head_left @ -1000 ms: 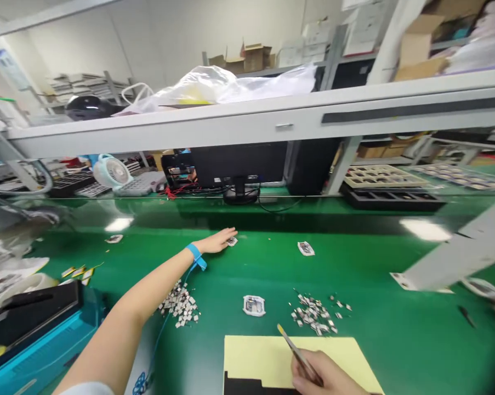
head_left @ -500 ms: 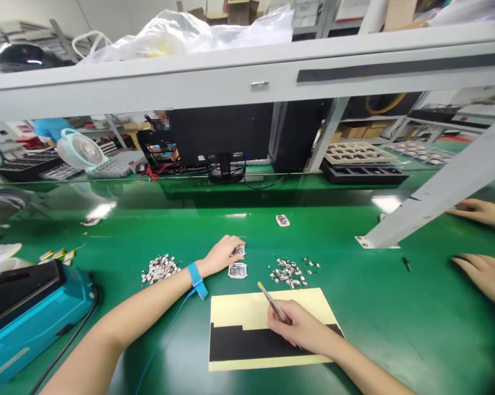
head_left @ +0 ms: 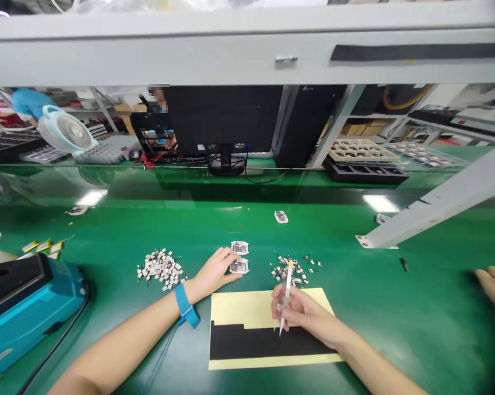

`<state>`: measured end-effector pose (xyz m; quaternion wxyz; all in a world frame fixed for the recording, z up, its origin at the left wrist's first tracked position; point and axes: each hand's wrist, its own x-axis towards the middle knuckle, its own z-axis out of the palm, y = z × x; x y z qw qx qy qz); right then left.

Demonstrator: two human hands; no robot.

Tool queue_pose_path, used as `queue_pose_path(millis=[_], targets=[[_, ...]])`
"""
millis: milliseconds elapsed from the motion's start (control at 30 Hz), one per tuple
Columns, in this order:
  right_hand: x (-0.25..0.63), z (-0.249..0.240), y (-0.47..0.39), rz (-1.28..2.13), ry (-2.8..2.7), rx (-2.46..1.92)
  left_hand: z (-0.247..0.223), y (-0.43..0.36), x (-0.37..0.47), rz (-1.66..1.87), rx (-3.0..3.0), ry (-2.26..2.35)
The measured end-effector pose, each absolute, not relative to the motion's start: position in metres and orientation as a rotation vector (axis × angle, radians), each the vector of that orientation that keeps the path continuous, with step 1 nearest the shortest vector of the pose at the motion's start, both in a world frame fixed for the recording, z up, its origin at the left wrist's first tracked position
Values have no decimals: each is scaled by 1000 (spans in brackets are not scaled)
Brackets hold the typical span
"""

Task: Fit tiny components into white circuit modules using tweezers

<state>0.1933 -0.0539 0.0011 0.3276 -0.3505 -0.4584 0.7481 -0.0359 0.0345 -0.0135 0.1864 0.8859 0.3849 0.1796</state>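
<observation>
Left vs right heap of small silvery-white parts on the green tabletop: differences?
The left heap of small silvery-white parts looks bigger and denser; the right heap of small silvery-white parts is looser, with pieces straying rightward. Silver tweezers overlap the right heap in view, not the left heap. Both lie on the green tabletop.

The counter (head_left: 379, 318) is green, the sheet (head_left: 239, 308) pale yellow with a stepped black band, the wristband (head_left: 183, 300) blue, the tweezers (head_left: 287, 286) silvery with a yellow end.
</observation>
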Motion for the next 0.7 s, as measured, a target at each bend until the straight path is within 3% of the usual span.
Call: queue_pose_path(millis=[200,433,533,700], targets=[[197,41,-47,1544,-1190,-962,3,40,-36,495,2422,1097],[186,140,-56,711,-1607,-865,109,5,-11,1051,2220,829],[176,154,-61,632,-1594,-762,140,-14,-5,1254,2136,747],[171,152,-67,650,-1473,-698,146,-26,-7,1458,2082,576]])
